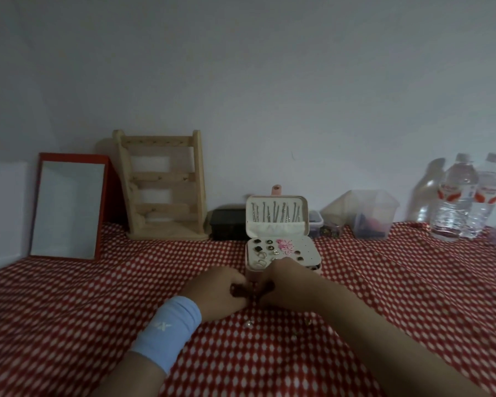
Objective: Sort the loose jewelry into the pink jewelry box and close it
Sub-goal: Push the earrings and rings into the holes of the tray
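The pink jewelry box (282, 269) is sitting open in the middle of the red dotted cloth (398, 296), its lid (277, 214) standing upright at the far side with thin silvery pieces hanging in it. Small earrings and rings are lying in the tray. The left hand (215, 290) and the right hand (281, 285) are meeting just in front of the box, fingers curling toward each other. I cannot tell whether they are pinching anything. The left wrist is wearing a blue wristband (169, 330). A pearl earring (249, 324) and two more small pieces are lying loose on the cloth near the wrists. A wooden stand (163, 184) and a red-framed mirror (69, 206) are leaning at the far left, and two water bottles (455, 202) are standing at the far right.
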Available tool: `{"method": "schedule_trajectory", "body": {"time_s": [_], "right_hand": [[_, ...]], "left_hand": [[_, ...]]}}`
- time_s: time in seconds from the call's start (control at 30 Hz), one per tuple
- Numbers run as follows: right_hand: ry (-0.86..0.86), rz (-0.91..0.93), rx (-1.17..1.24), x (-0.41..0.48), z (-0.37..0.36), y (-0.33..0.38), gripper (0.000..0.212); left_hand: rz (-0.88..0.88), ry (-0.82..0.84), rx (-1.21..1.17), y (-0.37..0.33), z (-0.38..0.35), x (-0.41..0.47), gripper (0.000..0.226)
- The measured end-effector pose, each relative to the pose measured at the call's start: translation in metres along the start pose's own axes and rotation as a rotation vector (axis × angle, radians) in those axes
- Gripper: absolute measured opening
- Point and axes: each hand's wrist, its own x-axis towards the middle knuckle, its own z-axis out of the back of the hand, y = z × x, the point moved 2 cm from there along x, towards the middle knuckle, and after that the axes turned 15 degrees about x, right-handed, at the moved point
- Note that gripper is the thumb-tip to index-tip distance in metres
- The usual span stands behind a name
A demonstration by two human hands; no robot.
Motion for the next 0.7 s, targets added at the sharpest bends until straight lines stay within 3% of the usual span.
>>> {"method": "schedule_trajectory", "body": {"time_s": [0.13,0.27,0.37,0.5,0.7], "right_hand": [[-0.063,0.021,0.081,-0.001,0.000,-0.004,0.018],[-0.133,0.010,0.394,-0.008,0.012,-0.009,0.021],[-0.119,-0.050,0.665,-0.017,0.020,-0.011,0.033],[-0.067,-0.098,0.820,-0.024,0.024,-0.012,0.040],[-0.047,-0.093,1.001,-0.029,0.027,-0.014,0.031]], "left_hand": [[-0.016,-0.043,-0.087,-0.003,-0.001,-0.003,0.016],[-0.007,-0.101,-0.346,-0.004,0.003,0.000,0.019],[0.014,-0.117,-0.507,-0.007,0.005,0.001,0.017],[0.030,-0.117,-0.621,-0.014,0.006,0.000,0.013],[0.020,-0.118,-0.740,-0.022,0.008,0.000,0.019]]}}
